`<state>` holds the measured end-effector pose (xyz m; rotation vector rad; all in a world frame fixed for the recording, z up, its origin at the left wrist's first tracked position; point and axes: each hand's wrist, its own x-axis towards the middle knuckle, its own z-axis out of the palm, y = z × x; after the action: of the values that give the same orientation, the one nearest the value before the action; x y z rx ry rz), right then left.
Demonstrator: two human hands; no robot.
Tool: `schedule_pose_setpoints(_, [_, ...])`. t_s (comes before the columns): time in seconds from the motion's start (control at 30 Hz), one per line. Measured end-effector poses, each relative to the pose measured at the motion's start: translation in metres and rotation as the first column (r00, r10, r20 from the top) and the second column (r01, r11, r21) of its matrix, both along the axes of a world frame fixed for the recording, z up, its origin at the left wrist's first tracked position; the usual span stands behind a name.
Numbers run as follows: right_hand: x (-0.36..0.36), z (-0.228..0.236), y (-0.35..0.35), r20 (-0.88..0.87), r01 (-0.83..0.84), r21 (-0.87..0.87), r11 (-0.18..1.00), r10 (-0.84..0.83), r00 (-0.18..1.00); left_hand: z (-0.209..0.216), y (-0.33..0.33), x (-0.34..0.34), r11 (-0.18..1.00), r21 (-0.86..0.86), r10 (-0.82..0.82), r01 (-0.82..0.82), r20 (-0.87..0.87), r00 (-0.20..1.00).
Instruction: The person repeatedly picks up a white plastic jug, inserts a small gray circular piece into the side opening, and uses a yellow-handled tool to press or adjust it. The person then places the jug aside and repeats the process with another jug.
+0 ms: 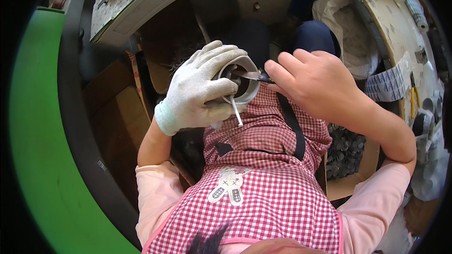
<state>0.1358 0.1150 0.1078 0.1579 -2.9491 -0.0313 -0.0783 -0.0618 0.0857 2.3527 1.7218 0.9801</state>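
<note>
My left hand (200, 82), in a pale knitted glove, is wrapped round a hollow grey-white plastic part (253, 93) with a rounded opening. Inside it some grey shapes show, but its depths are dark. A thin white strip (238, 113) sticks out below my gloved fingers, by the part's rim. My bare right hand (315, 82) is closed on the dark handle of a small knife. The knife's blade (247, 74) reaches across the rim into the opening; its tip is hard to make out. Both hands are above my lap, over a red checked apron (263, 127).
A cardboard box (353, 189) of dark flat pieces stands at my right. Beyond it, a bench (376, 16) carries yellow-handled pliers (415, 99). A plastic bag (348, 37) hangs beside the bench. At left are a green surface (35, 127) and a cardboard box (115, 117).
</note>
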Motion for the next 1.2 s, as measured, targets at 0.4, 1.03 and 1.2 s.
schedule_pose_setpoints(0.4, [-0.009, -0.035, 0.006, 0.738, 0.623, -0.564, 0.541, -0.008, 0.674, -0.047, 0.009, 0.05, 0.998, 0.009, 0.056, -0.055, -0.17, 0.984])
schedule_pose_setpoints(1.03, [0.021, -0.062, 0.021, 0.351, 0.508, -0.556, -0.658, 0.368, 0.861, -0.058, -0.028, -0.025, 0.859, 0.142, 0.496, -0.493, 0.014, 0.868])
schedule_pose_setpoints(1.2, [0.144, -0.08, 0.24, -0.146, 0.813, -0.117, 0.571, -0.819, 0.555, -0.046, -0.053, -0.068, 0.464, 0.539, 0.754, -0.703, 0.177, 0.633])
